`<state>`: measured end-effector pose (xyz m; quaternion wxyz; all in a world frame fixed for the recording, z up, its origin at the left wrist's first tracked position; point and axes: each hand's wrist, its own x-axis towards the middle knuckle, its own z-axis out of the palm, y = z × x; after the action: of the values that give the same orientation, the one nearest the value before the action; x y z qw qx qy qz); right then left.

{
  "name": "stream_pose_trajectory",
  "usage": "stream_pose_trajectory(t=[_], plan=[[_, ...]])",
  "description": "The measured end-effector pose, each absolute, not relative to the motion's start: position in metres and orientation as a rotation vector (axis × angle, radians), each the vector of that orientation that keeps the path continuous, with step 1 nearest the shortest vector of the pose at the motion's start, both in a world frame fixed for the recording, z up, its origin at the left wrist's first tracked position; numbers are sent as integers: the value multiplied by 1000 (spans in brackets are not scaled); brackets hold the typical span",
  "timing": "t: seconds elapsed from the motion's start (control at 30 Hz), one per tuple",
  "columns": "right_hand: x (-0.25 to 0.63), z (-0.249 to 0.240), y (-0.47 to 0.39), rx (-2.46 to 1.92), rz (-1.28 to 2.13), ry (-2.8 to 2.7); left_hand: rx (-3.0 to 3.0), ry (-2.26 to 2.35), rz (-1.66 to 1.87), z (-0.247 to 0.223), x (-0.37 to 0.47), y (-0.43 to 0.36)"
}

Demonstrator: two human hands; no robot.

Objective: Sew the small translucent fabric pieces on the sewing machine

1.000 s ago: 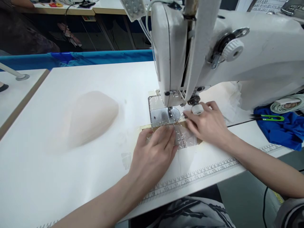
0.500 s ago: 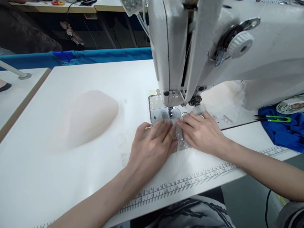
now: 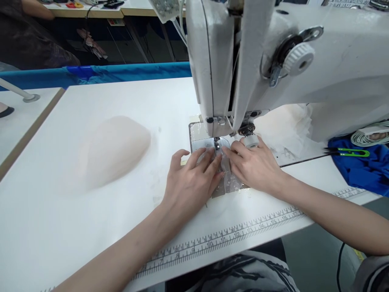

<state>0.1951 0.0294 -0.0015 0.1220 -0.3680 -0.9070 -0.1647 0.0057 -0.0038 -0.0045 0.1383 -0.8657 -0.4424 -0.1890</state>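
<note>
A small piece of sheer, whitish fabric [image 3: 231, 182] lies on the metal plate of the sewing machine [image 3: 199, 69], just in front of the presser foot [image 3: 216, 142]. My left hand [image 3: 193, 172] rests on its left side, fingers spread and pressing down. From the right, my right hand [image 3: 255, 164] has its bent fingers closed on the fabric's edge, the index fingertip close to the foot; its thumb is hidden. Both hands nearly meet at the plate. The needle tip is too small to make out.
A sheer beige fabric piece [image 3: 118, 150] lies on the white table at left. More sheer fabric [image 3: 282, 125] is bunched under the machine arm. Green thread snips [image 3: 349, 152] rest on blue cloth [image 3: 361, 170] at right. A printed ruler [image 3: 234, 235] follows the front edge.
The view has shifted slightly, with the machine appearing a little further left. Both hands stay at the plate; the left fingers sit slightly lower. At far upper left, another person's arm shows more.
</note>
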Motion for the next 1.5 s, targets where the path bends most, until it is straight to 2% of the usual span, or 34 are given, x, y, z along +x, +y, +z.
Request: stream_pose_trajectory(t=[1.3, 1.43, 1.5], plan=[[195, -3, 31, -1163, -480, -2623, -2504, -1342, -505, -7, 8, -3], [203, 2, 30, -1087, -395, -2581, -2559, -1376, -567, 5, 6, -9], [209, 10, 28, -995, -186, -2576, -2680, -1449, -575, 20, 3, -16]])
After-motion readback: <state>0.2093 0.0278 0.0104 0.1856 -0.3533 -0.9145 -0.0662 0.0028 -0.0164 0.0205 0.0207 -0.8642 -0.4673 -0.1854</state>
